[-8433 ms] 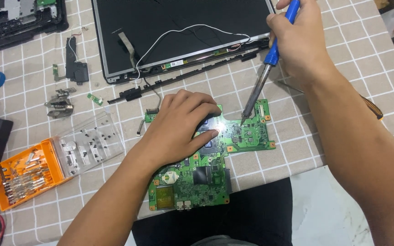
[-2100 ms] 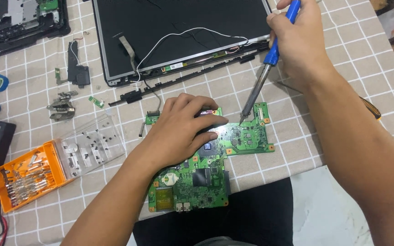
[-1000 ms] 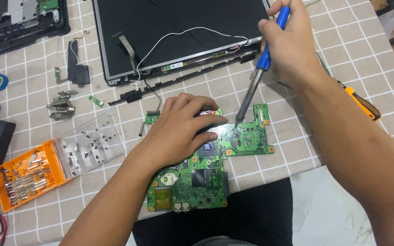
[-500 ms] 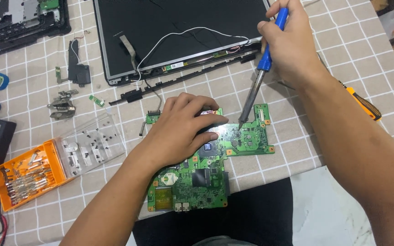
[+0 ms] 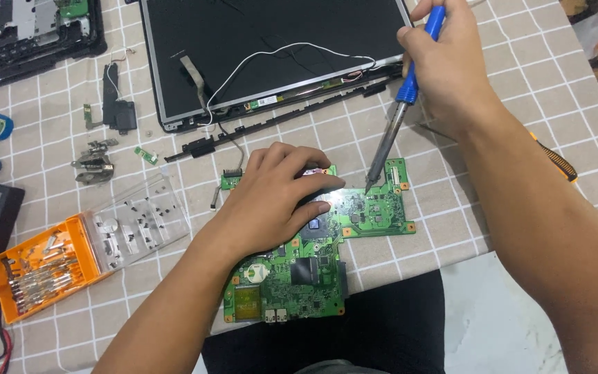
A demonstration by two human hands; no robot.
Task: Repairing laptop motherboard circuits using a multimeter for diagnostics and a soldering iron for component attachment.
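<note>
Checkered tablecloth [image 5: 520,90]: left hand [image 5: 278,201] flat on circuit board [image 5: 375,211]; right hand [image 5: 451,66] clamps soldering iron [image 5: 392,131].

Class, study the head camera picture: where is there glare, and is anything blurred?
Head view: a bright glare patch sits on the green circuit board beside the left hand; the soldering iron in the right hand looks sharp; soft, even light, faint shadows.
</note>
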